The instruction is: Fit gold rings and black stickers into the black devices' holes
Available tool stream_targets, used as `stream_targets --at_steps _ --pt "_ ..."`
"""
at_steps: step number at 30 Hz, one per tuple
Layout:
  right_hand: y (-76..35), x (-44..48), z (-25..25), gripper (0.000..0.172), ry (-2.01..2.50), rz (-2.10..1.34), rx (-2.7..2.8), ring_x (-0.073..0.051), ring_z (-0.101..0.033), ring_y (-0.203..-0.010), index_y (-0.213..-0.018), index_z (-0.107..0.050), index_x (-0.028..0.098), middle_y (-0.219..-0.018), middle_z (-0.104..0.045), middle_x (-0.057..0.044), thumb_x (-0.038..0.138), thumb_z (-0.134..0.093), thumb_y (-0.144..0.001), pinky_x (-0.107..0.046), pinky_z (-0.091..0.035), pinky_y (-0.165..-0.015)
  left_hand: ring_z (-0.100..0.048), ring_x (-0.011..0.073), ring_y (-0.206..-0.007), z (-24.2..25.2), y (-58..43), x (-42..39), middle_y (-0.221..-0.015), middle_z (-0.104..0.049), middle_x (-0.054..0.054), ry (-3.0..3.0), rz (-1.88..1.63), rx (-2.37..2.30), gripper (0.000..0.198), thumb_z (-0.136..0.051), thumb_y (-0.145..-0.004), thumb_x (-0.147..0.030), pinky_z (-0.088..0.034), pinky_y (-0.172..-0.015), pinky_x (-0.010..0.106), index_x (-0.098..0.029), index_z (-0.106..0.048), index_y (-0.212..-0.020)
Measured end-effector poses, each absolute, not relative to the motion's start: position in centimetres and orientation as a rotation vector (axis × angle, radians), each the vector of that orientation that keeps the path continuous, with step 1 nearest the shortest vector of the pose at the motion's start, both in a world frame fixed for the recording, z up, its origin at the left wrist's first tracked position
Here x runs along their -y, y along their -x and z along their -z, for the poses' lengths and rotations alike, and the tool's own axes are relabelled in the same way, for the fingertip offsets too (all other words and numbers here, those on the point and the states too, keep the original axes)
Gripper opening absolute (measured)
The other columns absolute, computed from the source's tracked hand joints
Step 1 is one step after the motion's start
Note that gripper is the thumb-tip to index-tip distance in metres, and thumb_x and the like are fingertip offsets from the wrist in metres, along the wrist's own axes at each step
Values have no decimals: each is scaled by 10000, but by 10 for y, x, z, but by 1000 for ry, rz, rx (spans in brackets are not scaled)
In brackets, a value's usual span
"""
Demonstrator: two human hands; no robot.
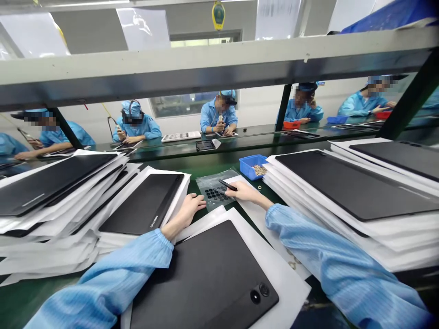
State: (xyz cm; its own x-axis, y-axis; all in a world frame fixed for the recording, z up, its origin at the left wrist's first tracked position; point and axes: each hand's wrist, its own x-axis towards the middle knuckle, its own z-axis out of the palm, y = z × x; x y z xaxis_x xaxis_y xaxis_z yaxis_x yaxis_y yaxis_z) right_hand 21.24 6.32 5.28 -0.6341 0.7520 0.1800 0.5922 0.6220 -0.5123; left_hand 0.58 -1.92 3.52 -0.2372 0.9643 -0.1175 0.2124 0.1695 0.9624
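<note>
My right hand grips a slim black tool, maybe a stylus, above a clear plastic sheet holding several round black pads. My left hand rests with curled fingers at that sheet's near edge and holds nothing. Just below my hands, a black tablet with a dual-lens camera lies on white backing. A black tablet on white sheets lies left of my left hand. Larger stacks of tablets lie on both sides.
A blue bin of small brass-coloured parts stands beyond my right hand. A grey metal shelf rail crosses overhead. Several co-workers in blue sit across the green bench, and one of their black tablets lies there.
</note>
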Motion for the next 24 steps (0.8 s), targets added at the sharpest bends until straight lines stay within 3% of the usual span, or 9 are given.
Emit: stream_targets --at_steps 5,8,12,24 --pt "-208 -61 -61 276 1056 -585 2398 -131 -522 -562 -578 -591 130 -536 -550 26 301 -618 -794 -254 -351 -557 -623 164 -858 -39 -14 14 -1025 -617 75 -1088 -1042 -1475 264 -563 -914 -316 -543 -743 337 -113 -581 -1083" --pt "-192 -56 -60 215 1054 -523 2311 -125 -543 -622 -692 -608 129 -642 -587 15 290 -601 -834 -254 -395 -595 -619 165 -861 -40 -17 10 -1037 -612 72 -1083 -1024 -1479 269 -559 -916 -319 -541 -743 341 -122 -573 -1099" --pt "-173 -47 -53 254 1029 -517 2285 -129 -592 -682 -744 -605 126 -706 -609 16 345 -593 -874 -290 -479 -672 -617 166 -865 -41 -19 11 -1043 -609 69 -1118 -997 -1490 273 -554 -917 -328 -540 -745 346 -129 -571 -1104" --pt "-166 -38 -44 300 1061 -501 2294 -116 -581 -605 -672 -599 126 -594 -570 40 344 -595 -877 -271 -479 -626 -618 164 -858 -31 -21 7 -1034 -612 69 -1230 -949 -1523 273 -551 -919 -333 -540 -744 344 -126 -575 -1096"
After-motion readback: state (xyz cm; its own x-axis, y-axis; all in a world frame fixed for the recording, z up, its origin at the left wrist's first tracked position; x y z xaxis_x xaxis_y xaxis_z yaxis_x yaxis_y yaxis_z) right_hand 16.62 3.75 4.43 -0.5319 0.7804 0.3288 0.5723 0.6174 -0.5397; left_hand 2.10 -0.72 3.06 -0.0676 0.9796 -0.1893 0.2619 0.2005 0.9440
